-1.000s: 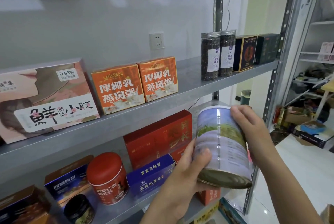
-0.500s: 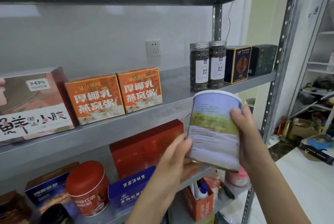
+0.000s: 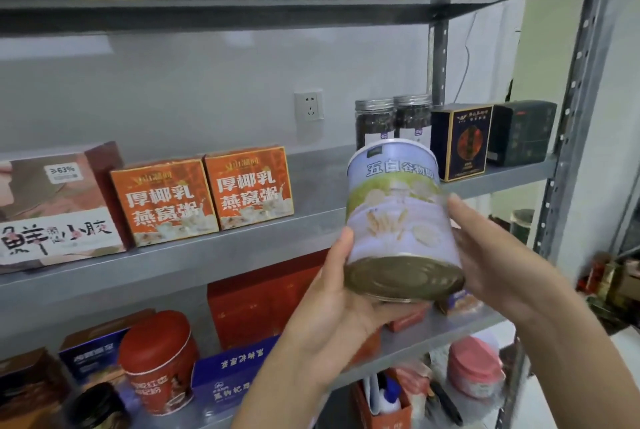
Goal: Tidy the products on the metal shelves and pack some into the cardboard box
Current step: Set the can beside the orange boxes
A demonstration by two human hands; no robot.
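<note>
On the middle metal shelf (image 3: 242, 255), at the far left, stands a pink box (image 3: 52, 210), then two orange boxes (image 3: 164, 201) (image 3: 249, 186) side by side, touching. Below them the lower shelf (image 3: 450, 326) carries a red tin (image 3: 156, 359) and a blue box (image 3: 228, 376), with a large red box (image 3: 263, 300) behind. Further right, the left hand (image 3: 332, 317) cradles the lavender can (image 3: 398, 217) from below, thumb up its left side, fingers curled under the metal base. The can hangs in the air before the middle shelf's front edge, tilted base toward the camera, partly covering two dark jars (image 3: 374, 120) (image 3: 412, 113). The right hand (image 3: 485, 255) clasps the can's right side. Beyond it a navy box (image 3: 460, 142) and a dark green box (image 3: 523, 132) stand on the shelf.
</note>
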